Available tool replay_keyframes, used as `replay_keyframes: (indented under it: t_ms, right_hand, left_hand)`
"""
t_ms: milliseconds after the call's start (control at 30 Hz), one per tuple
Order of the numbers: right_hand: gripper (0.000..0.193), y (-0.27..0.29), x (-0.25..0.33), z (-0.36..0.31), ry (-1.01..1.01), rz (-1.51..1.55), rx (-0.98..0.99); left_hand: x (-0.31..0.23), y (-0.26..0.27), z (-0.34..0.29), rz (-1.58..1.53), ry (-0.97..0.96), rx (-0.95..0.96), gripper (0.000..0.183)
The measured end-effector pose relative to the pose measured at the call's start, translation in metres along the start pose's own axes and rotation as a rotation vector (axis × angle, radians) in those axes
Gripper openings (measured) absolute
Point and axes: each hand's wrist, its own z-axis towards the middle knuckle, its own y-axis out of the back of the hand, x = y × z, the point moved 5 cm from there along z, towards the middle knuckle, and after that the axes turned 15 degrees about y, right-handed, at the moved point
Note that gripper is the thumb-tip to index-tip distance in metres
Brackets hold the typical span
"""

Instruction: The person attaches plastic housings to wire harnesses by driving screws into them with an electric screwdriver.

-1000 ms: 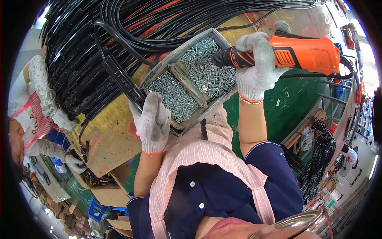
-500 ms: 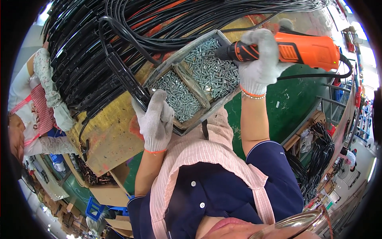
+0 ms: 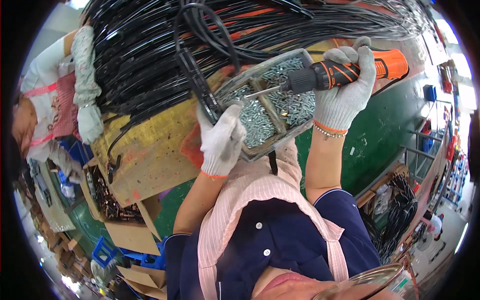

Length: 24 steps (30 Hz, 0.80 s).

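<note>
Screwdriver lies in the right grip, bit pointing toward left grip.

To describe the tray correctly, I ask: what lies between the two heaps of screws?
In the head view, a divider lies between left heap and right heap; the driver bit crosses over it.

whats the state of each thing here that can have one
left hand, gripping the black bar
black bar, held slanted
right hand, gripping the orange screwdriver
orange screwdriver, held, bit pointing toward left hand
divided tray, open, screws in both compartments
cardboard box, open, small parts inside
black cables, heaped on the table
</note>
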Motion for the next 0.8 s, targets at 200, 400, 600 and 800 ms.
replay_keyframes:
  t_ms: [200,400,600,800]
  right_hand:
    - [0.017,-0.002,-0.039,-0.027,-0.153,0.003,-0.012]
    - [0.019,0.003,-0.053,-0.038,-0.180,-0.057,-0.016]
    - [0.023,0.002,-0.050,-0.042,-0.107,-0.088,0.026]
    - [0.046,-0.033,-0.036,-0.057,-0.038,-0.160,0.363]
  left_hand:
    - [-0.002,0.002,0.000,-0.075,-0.001,0.092,0.038]
    - [-0.007,0.002,-0.002,-0.048,0.044,0.089,0.041]
    - [-0.006,0.001,-0.002,-0.058,0.041,0.079,0.044]
    - [-0.005,-0.001,-0.002,-0.037,0.040,0.044,0.049]
